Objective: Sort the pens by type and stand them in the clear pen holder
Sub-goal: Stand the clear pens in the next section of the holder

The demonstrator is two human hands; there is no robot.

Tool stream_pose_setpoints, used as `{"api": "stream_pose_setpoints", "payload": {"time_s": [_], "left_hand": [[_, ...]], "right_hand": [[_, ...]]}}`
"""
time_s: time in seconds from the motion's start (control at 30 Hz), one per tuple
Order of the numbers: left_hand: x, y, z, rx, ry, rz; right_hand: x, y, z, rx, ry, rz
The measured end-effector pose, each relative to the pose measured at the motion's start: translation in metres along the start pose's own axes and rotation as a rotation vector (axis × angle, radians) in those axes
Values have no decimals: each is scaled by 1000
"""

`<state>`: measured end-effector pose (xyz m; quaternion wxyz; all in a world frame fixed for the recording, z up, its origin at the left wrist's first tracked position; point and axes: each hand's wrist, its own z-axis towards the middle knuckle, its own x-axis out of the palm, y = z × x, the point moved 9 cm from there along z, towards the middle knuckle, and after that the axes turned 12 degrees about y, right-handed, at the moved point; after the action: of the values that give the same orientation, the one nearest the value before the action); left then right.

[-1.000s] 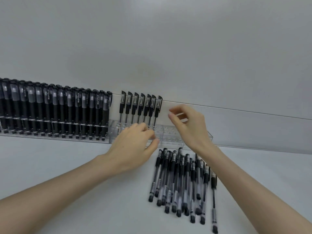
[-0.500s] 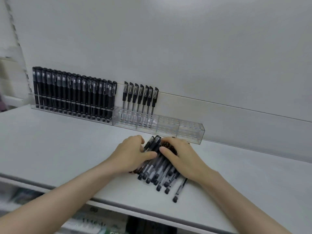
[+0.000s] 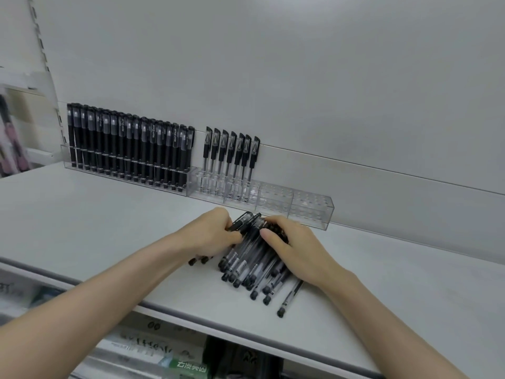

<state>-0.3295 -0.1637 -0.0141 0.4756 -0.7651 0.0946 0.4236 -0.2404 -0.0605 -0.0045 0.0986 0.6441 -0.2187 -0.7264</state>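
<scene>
A heap of loose clear-barrelled pens with black caps [image 3: 247, 265] lies on the white shelf [image 3: 109, 228]. My left hand [image 3: 211, 235] grips the heap's left side, fingers curled round several pens. My right hand [image 3: 295, 248] covers the heap's right side, fingers curled over the pens and thumb pressing on them. Behind them the long clear pen holder [image 3: 310, 210] runs along the wall. Its left part holds a row of thick black pens [image 3: 128, 149]. In its middle stand several slim clear pens [image 3: 232, 157]. Its right sections hold nothing.
The shelf's front edge [image 3: 191, 325] runs diagonally below my arms, with packaged goods [image 3: 153, 354] on a lower shelf beneath it. A grey wall panel [image 3: 273, 64] rises behind the holder. Blurred pink items [image 3: 11, 140] hang at the far left.
Both hands came down from the holder onto the loose pens and gathered them from a spread row into a bunched heap. The view pulled back and shifted, showing the shelf edge.
</scene>
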Motion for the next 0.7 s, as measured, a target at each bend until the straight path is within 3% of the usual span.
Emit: {"api": "stream_pose_setpoints", "payload": {"time_s": [0.1,0.33,0.6,0.7], "left_hand": [[-2,2,-3,27,-34,-42],[-25,11,-3,120,-100,-263],[-55,-10,14,449,-65,-519],[-70,-10,29,494,-62,-645]], "right_hand": [[-10,7,-3,-16,-57,-10],[-36,22,13,-23,-219,250],[-52,23,52,-3,-413,732],[-64,26,68,-19,-486,795]]}}
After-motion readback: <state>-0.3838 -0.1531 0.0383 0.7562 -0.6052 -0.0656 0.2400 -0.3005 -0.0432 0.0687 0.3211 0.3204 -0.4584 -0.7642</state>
